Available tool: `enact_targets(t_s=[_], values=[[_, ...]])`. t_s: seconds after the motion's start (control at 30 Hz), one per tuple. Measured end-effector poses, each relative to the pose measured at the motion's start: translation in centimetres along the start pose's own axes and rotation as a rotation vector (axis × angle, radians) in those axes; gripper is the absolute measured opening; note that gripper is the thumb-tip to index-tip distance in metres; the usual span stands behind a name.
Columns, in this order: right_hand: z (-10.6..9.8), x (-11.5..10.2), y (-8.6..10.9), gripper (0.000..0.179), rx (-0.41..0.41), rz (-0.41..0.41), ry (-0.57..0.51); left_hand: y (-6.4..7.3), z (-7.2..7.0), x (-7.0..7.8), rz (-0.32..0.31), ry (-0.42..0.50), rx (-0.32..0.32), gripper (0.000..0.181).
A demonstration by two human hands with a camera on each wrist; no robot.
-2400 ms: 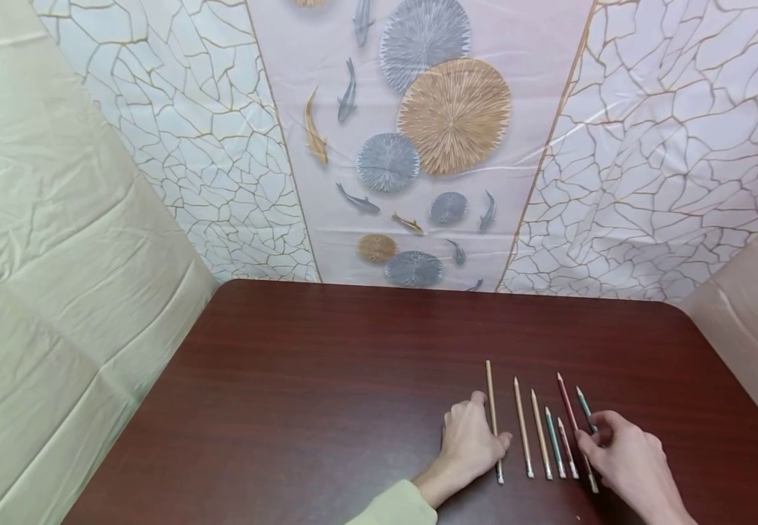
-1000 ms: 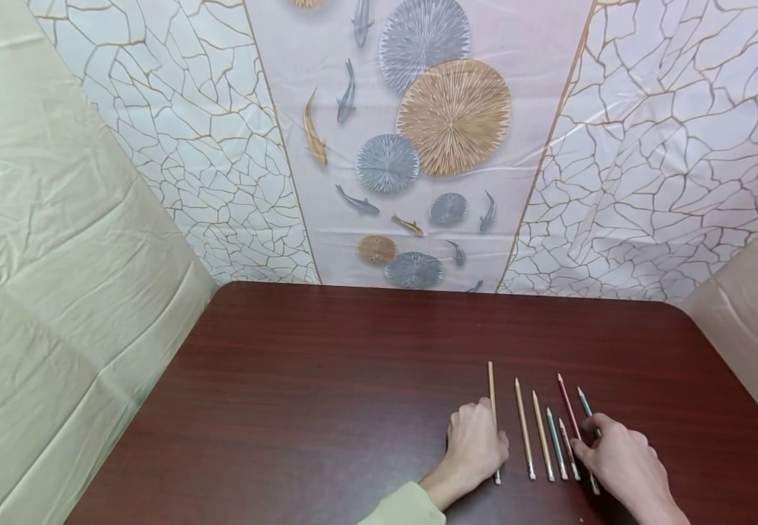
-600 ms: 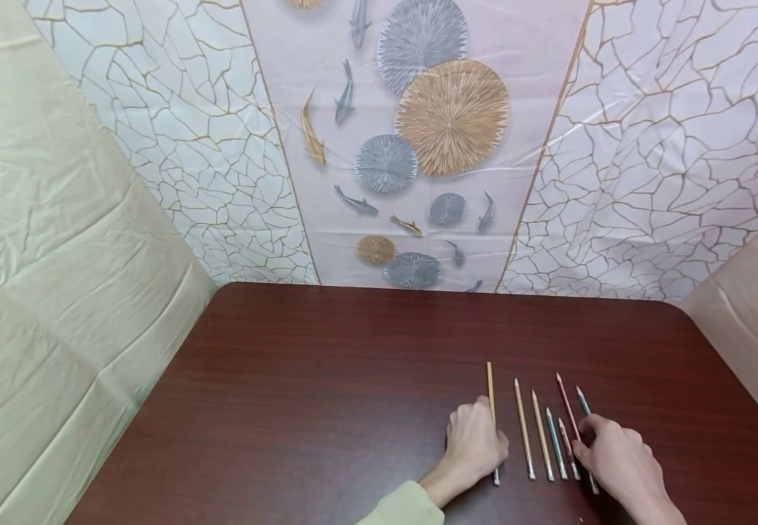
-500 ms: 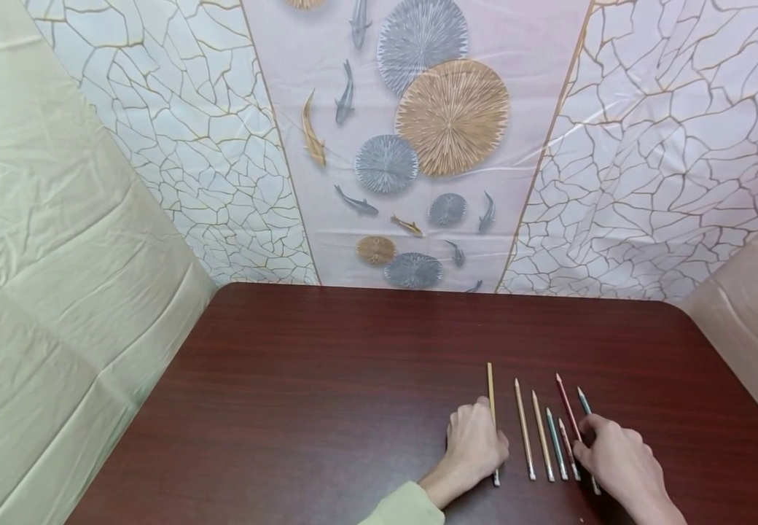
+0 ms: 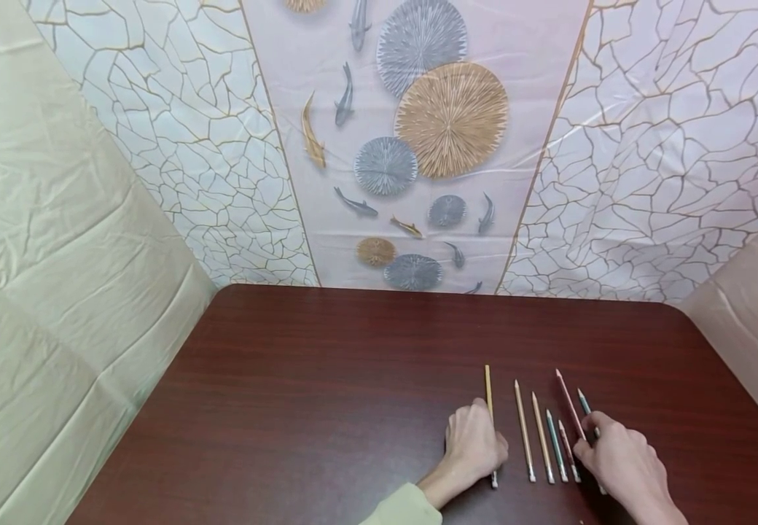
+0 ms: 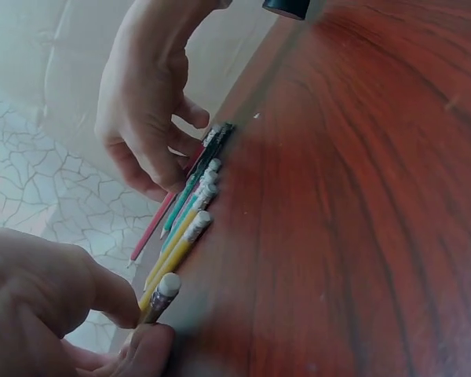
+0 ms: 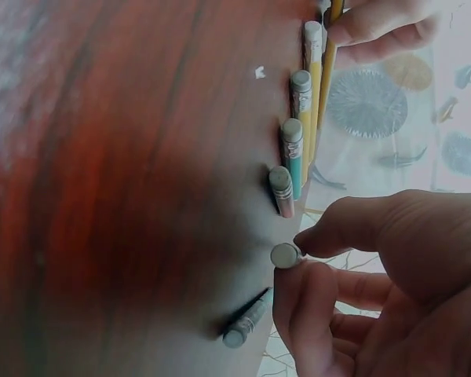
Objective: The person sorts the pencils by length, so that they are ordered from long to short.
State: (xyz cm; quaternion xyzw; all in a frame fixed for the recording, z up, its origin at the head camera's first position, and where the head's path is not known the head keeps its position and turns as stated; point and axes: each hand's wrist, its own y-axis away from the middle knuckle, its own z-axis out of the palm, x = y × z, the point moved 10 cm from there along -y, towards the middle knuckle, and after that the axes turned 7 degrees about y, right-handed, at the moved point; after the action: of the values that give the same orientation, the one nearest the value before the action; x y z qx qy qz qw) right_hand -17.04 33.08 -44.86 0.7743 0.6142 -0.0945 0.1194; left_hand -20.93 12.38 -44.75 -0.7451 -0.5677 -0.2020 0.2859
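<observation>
My left hand pinches a yellow pencil at the left end of a row of pencils. In the left wrist view its white eraser end sticks out between thumb and finger. A longer red pencil is pinched between thumb and forefinger of my right hand; the right wrist view shows its eraser end seemingly a little off the table. Under the right hand lies a dark green pencil, partly hidden. Between the hands lie two yellow pencils, a teal pencil and a short red pencil.
The dark red-brown wooden table stretches far to the left of the pencils. Behind it hangs a patterned cloth, with a pale cloth along the left side. A small white scrap lies near the eraser ends.
Both hands stay on their pencils. Since half a second ago the red pencil's tip has shifted slightly away and its eraser end to the right. The left hand's yellow pencil has tilted slightly left.
</observation>
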Motion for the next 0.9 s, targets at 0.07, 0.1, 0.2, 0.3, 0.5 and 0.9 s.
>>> enact_targets(t_s=[0.07,0.1,0.2,0.3,0.5,0.9], values=[[-0.1,-0.1,0.0,0.031,-0.001,0.000,-0.002,0.0,-0.1,-0.1,-0.008,0.004,-0.010,0.027],[-0.1,-0.1,0.0,0.031,-0.002,0.001,-0.003,-0.1,-0.1,-0.2,-0.015,0.007,-0.014,0.027],[-0.2,-0.4,0.0,0.032,0.005,-0.002,-0.005,-0.2,-0.1,-0.5,-0.035,0.013,-0.031,0.027],[-0.4,-0.8,0.2,0.030,0.025,-0.015,-0.010,-0.2,-0.3,-0.9,-0.054,0.035,-0.040,0.027],[-0.5,-1.7,0.5,0.029,0.029,-0.041,-0.030,0.1,-0.8,-1.5,-0.045,0.077,-0.032,0.025],[-1.0,-4.7,1.4,0.020,0.164,-0.148,-0.113,0.5,-2.6,-3.4,-0.033,0.160,0.031,0.034]])
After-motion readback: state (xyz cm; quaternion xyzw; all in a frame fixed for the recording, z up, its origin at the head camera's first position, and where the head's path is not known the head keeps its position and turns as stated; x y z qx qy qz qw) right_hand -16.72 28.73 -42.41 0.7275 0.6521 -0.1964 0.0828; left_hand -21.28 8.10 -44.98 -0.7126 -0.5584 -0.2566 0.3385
